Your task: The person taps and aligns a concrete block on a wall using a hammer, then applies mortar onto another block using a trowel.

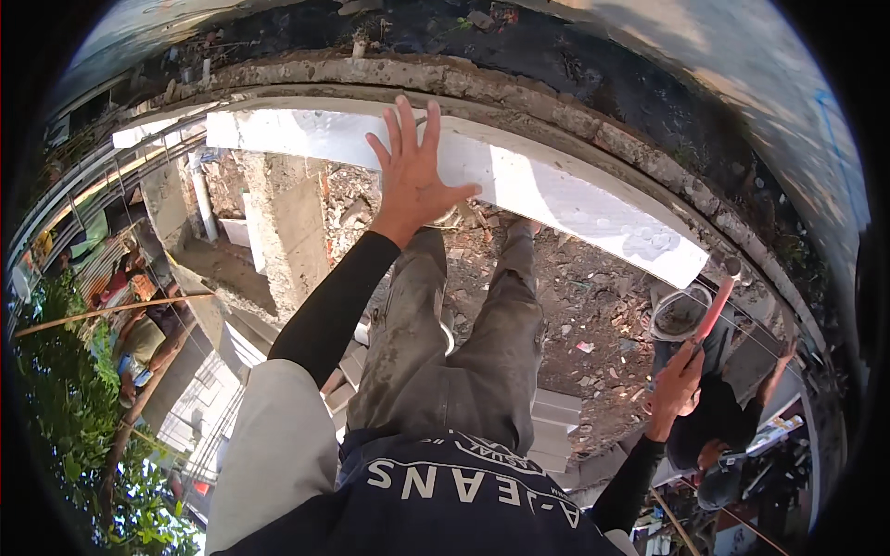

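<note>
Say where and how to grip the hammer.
Probably take the hammer by the near end of its slim red handle, coming from the person's own side: the pale head points away, and the right hand closes around that end.

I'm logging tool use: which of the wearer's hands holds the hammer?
The right hand, closed around the red-handled hammer; the left hand is spread open.
</note>
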`<control>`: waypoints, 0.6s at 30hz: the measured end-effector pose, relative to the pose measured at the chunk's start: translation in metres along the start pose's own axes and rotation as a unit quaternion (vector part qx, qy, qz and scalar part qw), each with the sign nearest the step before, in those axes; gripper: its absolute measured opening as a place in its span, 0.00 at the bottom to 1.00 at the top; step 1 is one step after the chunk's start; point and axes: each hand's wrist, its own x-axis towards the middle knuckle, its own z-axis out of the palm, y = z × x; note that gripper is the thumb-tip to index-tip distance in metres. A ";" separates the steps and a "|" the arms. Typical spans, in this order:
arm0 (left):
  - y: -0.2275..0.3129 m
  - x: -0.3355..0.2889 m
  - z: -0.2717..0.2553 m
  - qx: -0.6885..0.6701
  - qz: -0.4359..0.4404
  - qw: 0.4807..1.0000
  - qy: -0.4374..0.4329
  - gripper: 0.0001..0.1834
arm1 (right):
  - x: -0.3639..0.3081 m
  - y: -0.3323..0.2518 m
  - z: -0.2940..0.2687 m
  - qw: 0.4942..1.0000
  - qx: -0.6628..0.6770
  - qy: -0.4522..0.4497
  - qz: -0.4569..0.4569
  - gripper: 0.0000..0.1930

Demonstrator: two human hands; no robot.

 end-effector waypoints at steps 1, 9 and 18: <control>-0.026 -0.002 -0.011 -0.001 -0.103 0.995 0.005 0.76 | -0.014 -0.013 -0.005 0.996 -0.032 0.037 -0.076 0.22; -0.097 0.003 0.017 -0.051 -0.203 0.977 0.033 0.82 | -0.096 -0.155 0.028 0.957 0.091 -0.164 -0.221 0.19; -0.097 -0.004 0.027 -0.050 -0.179 0.980 0.073 0.77 | -0.089 -0.225 0.100 0.869 0.029 -0.158 -0.468 0.16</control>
